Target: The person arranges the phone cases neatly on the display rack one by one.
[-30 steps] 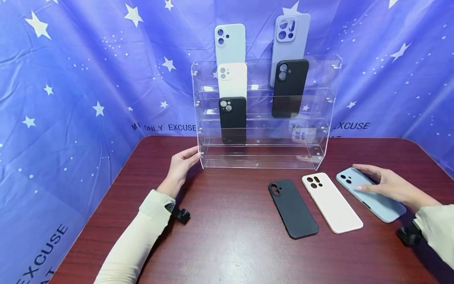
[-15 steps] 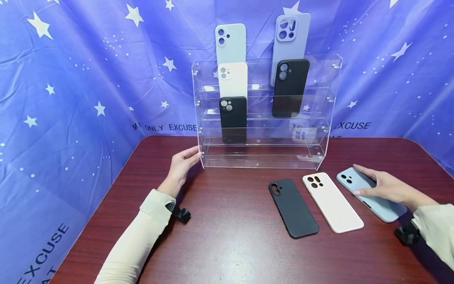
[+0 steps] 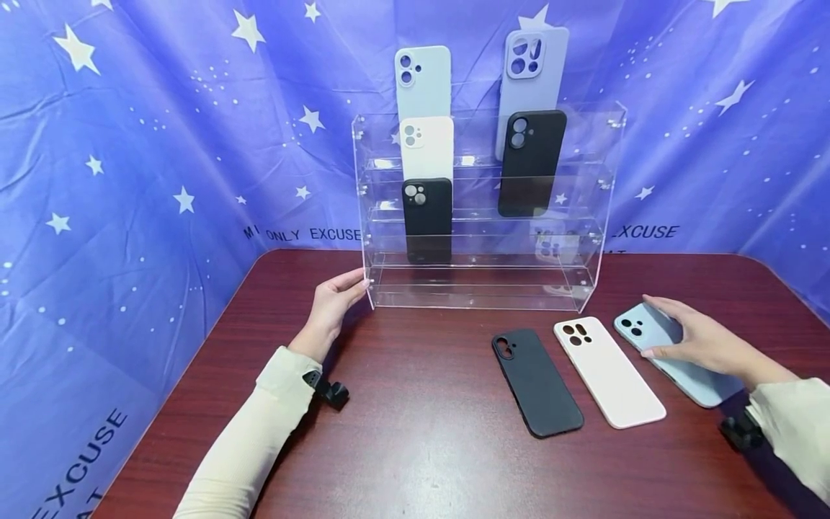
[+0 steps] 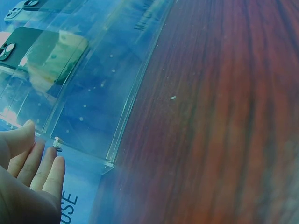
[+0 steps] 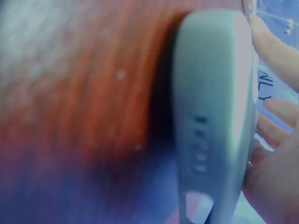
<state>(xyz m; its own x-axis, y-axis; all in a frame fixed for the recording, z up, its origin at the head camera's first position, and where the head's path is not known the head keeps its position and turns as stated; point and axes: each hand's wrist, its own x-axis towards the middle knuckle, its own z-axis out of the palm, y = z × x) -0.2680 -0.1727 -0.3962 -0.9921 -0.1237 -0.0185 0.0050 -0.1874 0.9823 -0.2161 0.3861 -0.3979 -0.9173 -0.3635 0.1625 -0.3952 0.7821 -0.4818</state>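
Observation:
My left hand [image 3: 332,306] touches the left side panel of a clear acrylic display stand [image 3: 480,295]. In the left wrist view, the thumb and fingertips [image 4: 55,170] lie at the panel's outer edge, fingers nearly straight. At the right, my right hand [image 3: 703,342] holds a light blue phone case [image 3: 707,382] across its width, thumb on the near edge and fingers at the far edge. The right wrist view shows this case [image 5: 205,70] close up, with its button side above the table. A cream phone case [image 3: 612,375] and a black phone case [image 3: 538,386] lie left of it.
The stand's tiers bear a pale blue case [image 3: 431,90], a white case [image 3: 434,151] and a black case [image 3: 428,216] in the left column. A lavender case [image 3: 541,86] and another black case [image 3: 534,155] stand at right. A starry curtain [image 3: 162,130] hangs behind the table [image 3: 402,432].
The right hand has shifted slightly left and up on the light blue case, and the case has moved a little with it. The left hand and stand are essentially unchanged.

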